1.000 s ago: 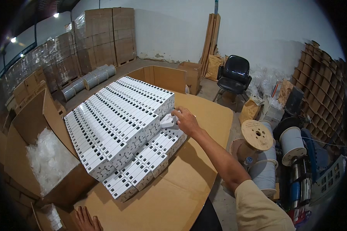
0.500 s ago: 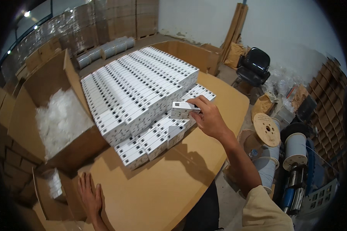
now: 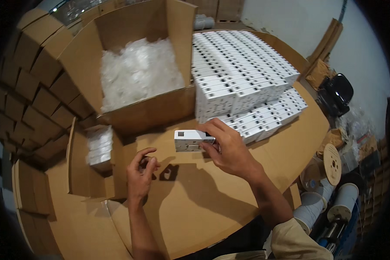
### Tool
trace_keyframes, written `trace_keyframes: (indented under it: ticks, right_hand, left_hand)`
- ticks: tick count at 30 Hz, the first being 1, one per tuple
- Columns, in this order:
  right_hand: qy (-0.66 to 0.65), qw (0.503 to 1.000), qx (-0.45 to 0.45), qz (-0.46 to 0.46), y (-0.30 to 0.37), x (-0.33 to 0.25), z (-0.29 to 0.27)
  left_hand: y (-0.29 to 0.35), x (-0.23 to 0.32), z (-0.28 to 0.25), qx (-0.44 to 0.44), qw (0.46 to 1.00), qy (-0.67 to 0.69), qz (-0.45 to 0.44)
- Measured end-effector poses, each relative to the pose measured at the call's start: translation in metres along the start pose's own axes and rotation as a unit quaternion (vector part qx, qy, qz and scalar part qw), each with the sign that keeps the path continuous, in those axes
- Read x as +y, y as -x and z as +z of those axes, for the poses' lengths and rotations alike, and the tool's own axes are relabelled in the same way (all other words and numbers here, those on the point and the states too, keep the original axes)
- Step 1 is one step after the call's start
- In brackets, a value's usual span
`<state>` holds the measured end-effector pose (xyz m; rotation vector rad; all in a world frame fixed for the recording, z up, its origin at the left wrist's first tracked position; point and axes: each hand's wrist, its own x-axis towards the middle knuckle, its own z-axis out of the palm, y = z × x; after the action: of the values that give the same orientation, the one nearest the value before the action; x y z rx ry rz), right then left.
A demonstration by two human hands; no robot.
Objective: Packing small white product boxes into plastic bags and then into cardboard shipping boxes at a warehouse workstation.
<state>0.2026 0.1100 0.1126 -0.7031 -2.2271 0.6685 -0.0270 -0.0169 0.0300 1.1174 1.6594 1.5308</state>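
Observation:
My right hand [image 3: 229,147] grips a white rectangular plastic box [image 3: 187,141] with a small dark square window, held above the tan tabletop [image 3: 212,203]. Its thumb presses the front face while the fingers lie over the top. To the left, my left hand [image 3: 141,171] is raised with its fingers curved and apart, holding nothing. Behind my right hand rises a stepped stack of matching white boxes [image 3: 247,65], packed tightly in rows.
A large open carton [image 3: 147,106] full of clear plastic bags [image 3: 138,71] stands left of the stack. Nearer, a smaller open carton [image 3: 82,173] contains bagged white items [image 3: 100,149]. Many brown cartons [image 3: 39,95] are piled at far left. Cable spools [image 3: 342,201] and a black chair [image 3: 336,93] stand right.
My view has swung left. My right hand has carried the white box leftward from the stack, and my left hand has lifted off the table edge and moved toward it.

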Motion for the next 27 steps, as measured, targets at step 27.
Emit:
trace_keyframes:
  ticks: [27]
  right_hand:
    - [-0.210, 0.968, 0.005, 0.136, 0.007, 0.059, 0.128]
  left_hand:
    - [-0.022, -0.040, 0.007, 0.075, 0.996, -0.050, 0.006]
